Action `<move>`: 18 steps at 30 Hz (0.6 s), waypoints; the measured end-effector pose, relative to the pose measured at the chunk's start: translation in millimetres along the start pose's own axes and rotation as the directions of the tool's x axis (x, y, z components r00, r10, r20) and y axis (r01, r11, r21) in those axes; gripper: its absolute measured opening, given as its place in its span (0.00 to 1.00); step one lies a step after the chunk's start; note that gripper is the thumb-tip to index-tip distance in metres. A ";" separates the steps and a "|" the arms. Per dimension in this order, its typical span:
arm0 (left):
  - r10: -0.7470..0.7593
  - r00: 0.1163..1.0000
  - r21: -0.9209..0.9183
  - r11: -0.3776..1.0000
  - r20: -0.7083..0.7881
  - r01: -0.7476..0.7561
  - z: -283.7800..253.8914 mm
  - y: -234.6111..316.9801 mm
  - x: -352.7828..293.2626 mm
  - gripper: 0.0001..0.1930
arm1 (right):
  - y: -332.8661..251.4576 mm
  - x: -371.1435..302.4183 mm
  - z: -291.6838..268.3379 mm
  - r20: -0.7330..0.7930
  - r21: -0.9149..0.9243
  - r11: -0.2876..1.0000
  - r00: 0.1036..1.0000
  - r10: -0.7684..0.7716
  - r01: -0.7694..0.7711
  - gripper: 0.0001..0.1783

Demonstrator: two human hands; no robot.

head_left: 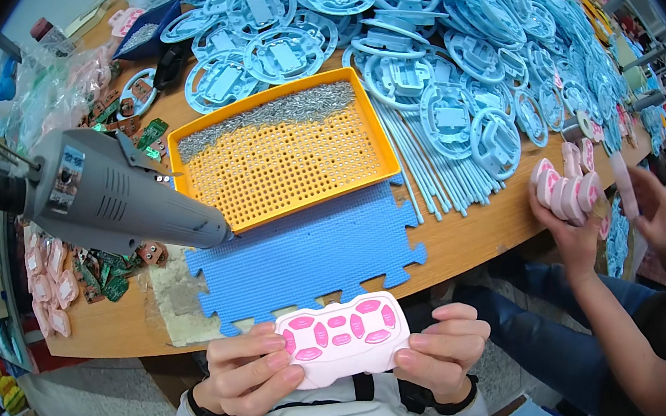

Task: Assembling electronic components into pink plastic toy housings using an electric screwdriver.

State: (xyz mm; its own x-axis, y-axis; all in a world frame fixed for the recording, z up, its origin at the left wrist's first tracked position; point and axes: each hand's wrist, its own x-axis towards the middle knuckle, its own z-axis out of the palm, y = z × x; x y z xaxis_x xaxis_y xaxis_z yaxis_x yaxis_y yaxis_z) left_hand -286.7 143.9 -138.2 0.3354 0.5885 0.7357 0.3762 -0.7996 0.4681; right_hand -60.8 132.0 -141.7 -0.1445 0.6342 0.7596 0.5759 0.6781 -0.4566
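Note:
A pale pink plastic controller (342, 349) with several bright pink buttons is held level just off the near edge of the table. My left hand (250, 372) pinches its left end between thumb and fingers. At its right end, my right hand (441, 353) grips in the same way. Just beyond it lies a blue foam mat (320, 248) with jigsaw edges. A yellow perforated tray (272, 159) rests partly on that mat, with small silver screws (278, 111) heaped along its far side. The controller's underside is hidden from me.
A grey electric screwdriver (118, 194) hangs at the left, its tip by the tray. Light blue plastic wheel parts (285, 52) pile up at the back, beside thin blue rods (429, 170). Green circuit boards (111, 285) lie left. At right, another person's hands (579, 238) hold pink parts.

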 end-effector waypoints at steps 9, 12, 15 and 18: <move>-0.018 0.999 -0.031 0.999 -0.043 0.016 -1.9 -5.9 -6.0 0.19 | 4.1 5.8 17.3 0.027 -0.046 0.999 1.000 -0.017 0.018 0.20; -0.018 0.999 -0.030 0.999 -0.036 0.017 -3.6 -5.0 -3.3 0.19 | 5.3 6.2 15.6 0.046 -0.078 0.995 0.997 -0.061 0.064 0.20; -0.007 1.000 -0.041 0.999 -0.029 0.006 -2.4 -7.4 -0.7 0.18 | 2.0 7.4 13.7 0.051 -0.103 0.993 0.997 -0.058 0.063 0.20; 0.058 0.998 -0.039 0.997 -0.037 -0.059 -1.0 -9.2 6.1 0.18 | 4.3 13.1 8.0 0.063 -0.112 0.990 0.995 -0.080 0.087 0.20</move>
State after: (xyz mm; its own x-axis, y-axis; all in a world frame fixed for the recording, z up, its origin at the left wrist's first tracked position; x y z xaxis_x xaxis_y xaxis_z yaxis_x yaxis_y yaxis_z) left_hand -289.0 154.8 -137.5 0.3247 0.5365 0.7789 0.3219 -0.8371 0.4424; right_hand -66.7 146.2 -137.4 -0.2408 0.6002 0.7627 0.6474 0.6848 -0.3346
